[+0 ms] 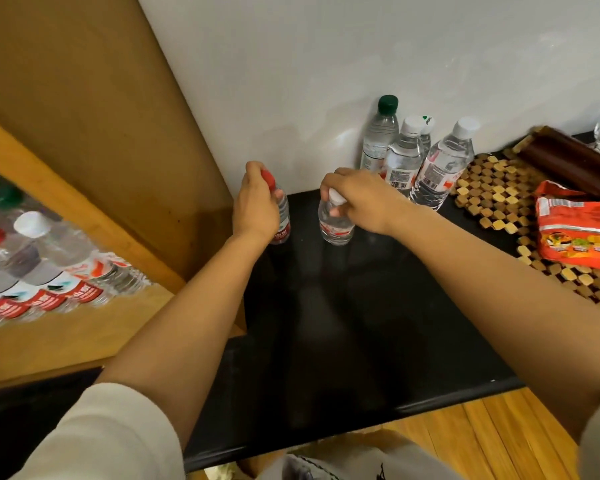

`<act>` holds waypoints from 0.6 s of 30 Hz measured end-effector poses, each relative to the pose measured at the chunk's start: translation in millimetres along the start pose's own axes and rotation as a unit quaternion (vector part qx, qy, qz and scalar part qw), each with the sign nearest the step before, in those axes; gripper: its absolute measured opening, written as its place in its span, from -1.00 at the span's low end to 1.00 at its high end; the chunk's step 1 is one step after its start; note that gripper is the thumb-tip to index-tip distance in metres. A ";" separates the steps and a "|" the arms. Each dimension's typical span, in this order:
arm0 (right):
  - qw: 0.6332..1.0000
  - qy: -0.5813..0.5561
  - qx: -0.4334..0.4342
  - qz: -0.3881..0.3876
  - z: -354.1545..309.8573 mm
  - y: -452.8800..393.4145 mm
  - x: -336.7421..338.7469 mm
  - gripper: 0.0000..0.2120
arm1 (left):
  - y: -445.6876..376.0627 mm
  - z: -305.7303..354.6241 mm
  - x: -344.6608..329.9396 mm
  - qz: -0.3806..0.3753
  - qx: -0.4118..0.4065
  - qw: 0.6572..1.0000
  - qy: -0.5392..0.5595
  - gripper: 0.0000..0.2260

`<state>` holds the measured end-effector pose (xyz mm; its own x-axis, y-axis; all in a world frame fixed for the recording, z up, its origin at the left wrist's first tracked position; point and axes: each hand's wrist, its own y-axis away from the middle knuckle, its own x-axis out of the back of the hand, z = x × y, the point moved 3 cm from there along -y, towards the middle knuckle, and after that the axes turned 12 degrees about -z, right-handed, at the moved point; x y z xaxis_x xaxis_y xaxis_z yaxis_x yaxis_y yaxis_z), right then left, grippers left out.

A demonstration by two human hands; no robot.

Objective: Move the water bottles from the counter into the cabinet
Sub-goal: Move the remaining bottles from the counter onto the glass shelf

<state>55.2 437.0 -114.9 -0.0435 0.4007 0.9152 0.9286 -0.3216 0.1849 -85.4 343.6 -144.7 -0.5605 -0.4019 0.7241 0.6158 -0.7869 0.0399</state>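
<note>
We see both arms reaching over the black desk [343, 323] toward the white wall. The left hand [257, 206] has its grip closed around the neck of a red-capped bottle [281, 216], fingers wrapped just under the cap. That bottle stands upright near the back left corner of the desk, its long axis vertical and its cap pointing up.

The right hand [357, 195] grasps a white-capped bottle [335, 220] from above, fingers curled over the cap and shoulder. This bottle is also upright, cap up, just beside the red-capped one but apart from it.

Behind the right hand, four more bottles [416, 157] stand upright in a tight cluster against the wall: one with a dark green cap, the others white-capped.

To the left, the cabinet [94, 216] holds rows of bottles [39, 271] on a wooden shelf, caps red, white and green, packed close together.

On the right of the desk lies a woven wooden mat [492, 195], with an orange snack packet [575, 230] resting on it.
</note>
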 end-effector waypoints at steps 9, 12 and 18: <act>0.982 -0.135 0.049 -0.121 -24.6 28.9 -2.4 -0.76 | 76.9 -6.0 20.0 -0.107 -0.047 0.989 -0.095 -0.74; 0.965 -0.197 0.082 -0.150 -32.4 44.0 -15.1 -0.67 | 103.9 -6.8 27.2 -0.125 -0.050 0.985 -0.109 -0.76; 0.887 -0.447 0.111 -0.038 -38.0 73.7 -68.5 -0.56 | 142.2 -8.9 20.9 -0.128 -0.095 0.982 -0.097 -0.68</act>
<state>112.6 353.2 -150.4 0.1080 0.9657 0.2360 0.9894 -0.1275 0.0692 -14.5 219.2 -130.1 -0.5559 -0.0959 0.8257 0.3428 -0.9314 0.1226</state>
